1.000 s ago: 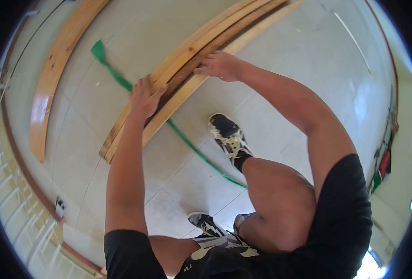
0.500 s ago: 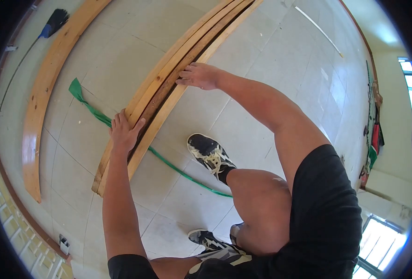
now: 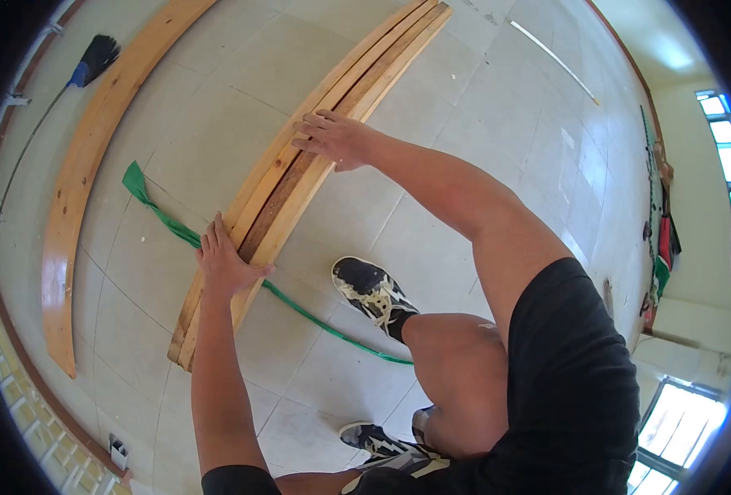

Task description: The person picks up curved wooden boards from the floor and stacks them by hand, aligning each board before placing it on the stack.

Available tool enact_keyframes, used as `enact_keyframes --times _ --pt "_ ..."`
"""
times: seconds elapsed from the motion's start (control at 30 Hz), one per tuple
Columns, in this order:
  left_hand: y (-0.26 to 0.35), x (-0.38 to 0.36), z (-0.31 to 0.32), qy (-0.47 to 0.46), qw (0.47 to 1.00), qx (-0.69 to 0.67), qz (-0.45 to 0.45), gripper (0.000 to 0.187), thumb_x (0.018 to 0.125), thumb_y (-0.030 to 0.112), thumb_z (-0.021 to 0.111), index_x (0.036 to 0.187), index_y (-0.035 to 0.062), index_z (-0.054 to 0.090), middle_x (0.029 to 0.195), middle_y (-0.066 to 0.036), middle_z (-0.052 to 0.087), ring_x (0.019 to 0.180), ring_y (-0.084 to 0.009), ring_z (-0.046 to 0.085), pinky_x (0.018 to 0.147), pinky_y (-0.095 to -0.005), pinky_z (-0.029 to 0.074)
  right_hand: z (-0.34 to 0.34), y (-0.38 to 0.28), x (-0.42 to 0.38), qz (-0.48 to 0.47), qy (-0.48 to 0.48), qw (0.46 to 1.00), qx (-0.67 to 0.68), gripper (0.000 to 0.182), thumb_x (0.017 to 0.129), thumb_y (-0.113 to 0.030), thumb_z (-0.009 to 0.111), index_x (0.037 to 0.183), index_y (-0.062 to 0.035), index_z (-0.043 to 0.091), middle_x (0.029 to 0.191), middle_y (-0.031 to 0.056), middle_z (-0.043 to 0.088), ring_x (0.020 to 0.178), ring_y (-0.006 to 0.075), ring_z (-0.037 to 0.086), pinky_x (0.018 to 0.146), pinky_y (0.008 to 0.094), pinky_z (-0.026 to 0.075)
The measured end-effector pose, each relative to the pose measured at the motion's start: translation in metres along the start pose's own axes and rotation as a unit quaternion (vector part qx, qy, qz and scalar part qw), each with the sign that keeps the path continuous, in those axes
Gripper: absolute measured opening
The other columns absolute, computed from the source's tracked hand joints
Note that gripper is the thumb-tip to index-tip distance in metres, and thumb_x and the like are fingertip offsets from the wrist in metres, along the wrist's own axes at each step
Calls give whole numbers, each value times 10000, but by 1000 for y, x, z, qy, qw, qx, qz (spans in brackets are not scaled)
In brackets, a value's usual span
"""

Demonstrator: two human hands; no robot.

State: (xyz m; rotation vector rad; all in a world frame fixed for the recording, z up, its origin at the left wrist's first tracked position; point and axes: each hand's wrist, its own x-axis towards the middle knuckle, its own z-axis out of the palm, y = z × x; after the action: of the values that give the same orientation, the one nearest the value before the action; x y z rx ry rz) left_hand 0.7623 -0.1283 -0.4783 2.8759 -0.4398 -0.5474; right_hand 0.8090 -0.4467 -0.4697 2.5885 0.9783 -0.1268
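Observation:
Several long wooden planks (image 3: pixel 287 198) lie side by side on the tiled floor, running from lower left to upper right, with a rougher brown one among the paler ones. Near their lower end my left hand (image 3: pixel 227 264) spans the bundle, its fingers at the far edge and its thumb at the near edge. Higher up, my right hand (image 3: pixel 337 139) lies across the planks, fingers over the top and heel at the near side. A green strip (image 3: pixel 163 202) of cloth or plastic passes beneath the bundle and comes out on both sides.
Another long plank (image 3: pixel 81 181) rests on the floor to the left, with a dark-bristled broom (image 3: pixel 93 62) beyond it. A thin white strip (image 3: pixel 554 62) lies at the upper right. My shoe (image 3: pixel 370 289) stands close to the green strip's near part.
The dark gap beside the nearest plank has closed, and the planks now sit together. My left thumb has shifted to the near edge. My right hand has moved left across the bundle.

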Motion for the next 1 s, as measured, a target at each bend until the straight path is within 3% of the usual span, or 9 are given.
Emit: enact_keyframes --times 0.2,0.37,0.5,0.73,0.8,0.83,0.87,0.9,1.0 --pt "0 1 8 42 999 -6 -2 1224 432 445 856 1398 -8 256 1331 -189 411 1250 -321 377 1051 -431 293 11 3 19 18 -52 997 53 914 719 -307 726 1471 -276 207 1509 17 250 1352 299 296 1053 387 360" --pt "-21 0 27 135 989 -27 62 1116 458 515 825 1329 -26 385 1268 -205 485 1211 -336 440 1058 -438 311 56 5 26 -70 226 942 238 543 655 -115 673 1184 -65 559 1251 129 545 1233 341 446 1026 459 355" --pt "-23 -6 16 75 995 -50 40 1123 476 532 810 1328 -50 365 1306 -224 439 1232 -353 407 1056 -449 302 -24 -48 46 -14 19 992 127 1093 533 -242 829 1455 -239 242 1483 94 271 1377 320 238 1135 487 207" --pt "-69 -55 29 298 948 -114 -13 1165 542 520 806 1416 -3 241 1377 -218 375 1295 -342 346 1109 -463 220 -37 -85 76 2 -103 984 146 1194 532 -327 832 1485 -267 116 1490 135 227 1397 336 175 1146 530 117" --pt "-163 -106 82 269 807 -497 -171 718 861 406 570 1424 87 260 1437 -158 310 1327 -272 299 1115 -448 210 -33 -82 75 -3 -91 986 139 1210 532 -312 826 1489 -275 86 1491 139 221 1400 333 162 1143 541 113" --pt "-161 -141 53 389 630 -652 -163 566 944 375 404 1420 101 269 1451 -138 303 1355 -233 254 1126 -421 185 -31 -81 76 3 -93 987 135 1210 532 -312 826 1489 -275 86 1491 139 221 1400 333 162 1143 541 113" --pt "-200 -168 59 470 596 -584 -286 593 950 418 312 1437 85 246 1489 -129 263 1378 -225 220 1147 -408 123 -29 -82 76 4 -82 987 140 1208 529 -300 821 1488 -273 88 1492 141 215 1400 335 161 1141 546 111" --pt "-226 -192 58 495 361 -696 -374 635 954 458 278 1444 56 243 1521 -117 217 1396 -237 191 1150 -395 91 -27 -85 74 3 -75 986 148 1205 526 -288 817 1488 -271 91 1492 143 210 1399 338 159 1139 551 110" --pt "-249 -205 119 392 345 -770 -366 674 957 514 248 1441 45 264 1509 -114 259 1391 -240 213 1147 -380 88 -28 -87 74 8 -79 986 147 1202 521 -256 807 1487 -268 91 1493 145 201 1401 343 149 1137 554 106"
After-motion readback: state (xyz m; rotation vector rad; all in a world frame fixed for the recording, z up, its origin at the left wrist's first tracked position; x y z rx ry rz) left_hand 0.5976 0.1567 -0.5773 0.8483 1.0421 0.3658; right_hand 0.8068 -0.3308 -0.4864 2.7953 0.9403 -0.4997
